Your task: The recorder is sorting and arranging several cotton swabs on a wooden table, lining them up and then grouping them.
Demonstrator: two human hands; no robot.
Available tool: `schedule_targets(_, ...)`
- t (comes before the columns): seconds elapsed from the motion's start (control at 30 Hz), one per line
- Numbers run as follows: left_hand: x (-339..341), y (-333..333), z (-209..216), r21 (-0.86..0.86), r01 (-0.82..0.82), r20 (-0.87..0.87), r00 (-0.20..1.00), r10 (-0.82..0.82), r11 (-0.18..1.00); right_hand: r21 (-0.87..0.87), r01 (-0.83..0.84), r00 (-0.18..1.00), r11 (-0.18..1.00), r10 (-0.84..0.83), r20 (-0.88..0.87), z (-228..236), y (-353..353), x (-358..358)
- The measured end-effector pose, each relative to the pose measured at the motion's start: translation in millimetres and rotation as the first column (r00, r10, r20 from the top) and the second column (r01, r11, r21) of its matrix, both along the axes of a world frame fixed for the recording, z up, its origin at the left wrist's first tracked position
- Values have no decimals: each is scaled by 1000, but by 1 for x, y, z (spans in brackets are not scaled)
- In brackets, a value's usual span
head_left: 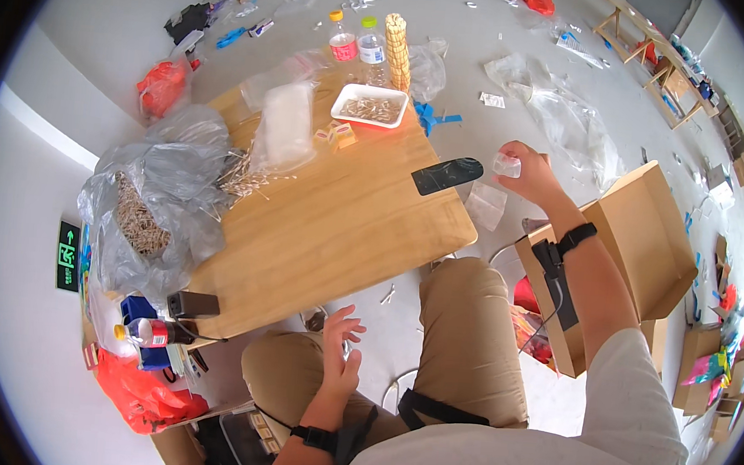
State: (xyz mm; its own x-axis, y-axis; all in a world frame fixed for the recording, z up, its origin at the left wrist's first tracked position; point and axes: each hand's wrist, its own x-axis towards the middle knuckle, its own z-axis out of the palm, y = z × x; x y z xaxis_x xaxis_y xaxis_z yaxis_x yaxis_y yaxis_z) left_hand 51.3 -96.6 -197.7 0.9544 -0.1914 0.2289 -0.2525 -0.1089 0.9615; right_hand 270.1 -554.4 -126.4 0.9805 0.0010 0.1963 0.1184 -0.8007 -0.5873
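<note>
My right hand [530, 177] is held out past the table's right corner, its fingers closed on a small clear plastic piece [507, 165], perhaps a bag or box; its exact kind does not show. Over my lap, my left hand [341, 352] has its fingers apart and seems to hold nothing. A black flat strip with a rounded end [447, 176] lies across the table's right edge, near my right hand. Cotton swabs [371, 109] fill a white tray [339, 107] at the far end. Loose cotton swabs [245, 179] are heaped at the table's left side.
On the wooden table [329, 220] lie clear plastic bags [286, 128] and small yellow boxes [341, 136]. Two bottles [371, 49] stand behind the tray. A grey plastic bag [195, 149] bulges over the left edge. An open cardboard box [643, 236] stands at my right.
</note>
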Motion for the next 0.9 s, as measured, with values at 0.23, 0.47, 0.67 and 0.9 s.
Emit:
schedule_targets(0.23,4,-4,-4,-38,-10,-98,995,6,999,-402,-118,988,908,66,-141,-38,-20,32)
schedule_targets(0.47,4,-5,-3,-6,8,-144,990,-9,1000,-287,-129,974,949,68,-215,-47,-13,47)
schedule_targets(0.67,4,-4,-4,-24,4,-150,989,-7,1000,-226,-183,971,957,139,-194,-49,-12,48)
schedule_targets(0.9,2,-4,-4,-31,8,-166,986,-14,999,-116,-197,954,974,163,-251,-43,-1,51)
